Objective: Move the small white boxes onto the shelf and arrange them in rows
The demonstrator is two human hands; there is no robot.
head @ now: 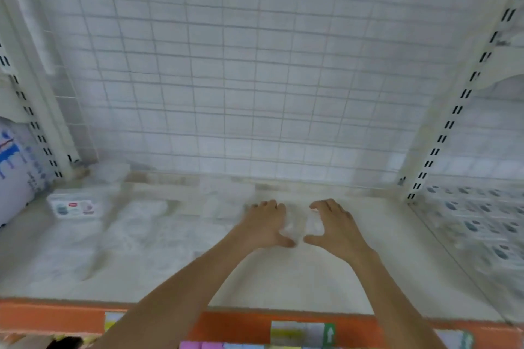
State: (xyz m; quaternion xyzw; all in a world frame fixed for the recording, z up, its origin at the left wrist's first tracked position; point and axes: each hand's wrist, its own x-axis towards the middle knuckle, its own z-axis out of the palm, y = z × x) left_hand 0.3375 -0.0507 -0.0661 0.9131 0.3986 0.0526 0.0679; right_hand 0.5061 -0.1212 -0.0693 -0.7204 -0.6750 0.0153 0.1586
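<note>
Both my hands reach over the white shelf [283,278] toward its back. My left hand [266,224] and my right hand [333,224] curl round a blurred small white box [302,225] held between them, fingers at its far side and thumbs at its near side. Whether it is one box or two I cannot tell from the blur. Another small white box [74,207] with a printed label lies at the shelf's far left. Blurred white shapes [136,224] cover the left half of the shelf.
A wire grid panel [255,79] closes the back. Slotted uprights [453,110] stand at both sides. The neighbouring bay on the right holds rows of white printed boxes [482,221]. A blue-white package [17,167] sits far left. An orange price rail [255,323] edges the shelf front.
</note>
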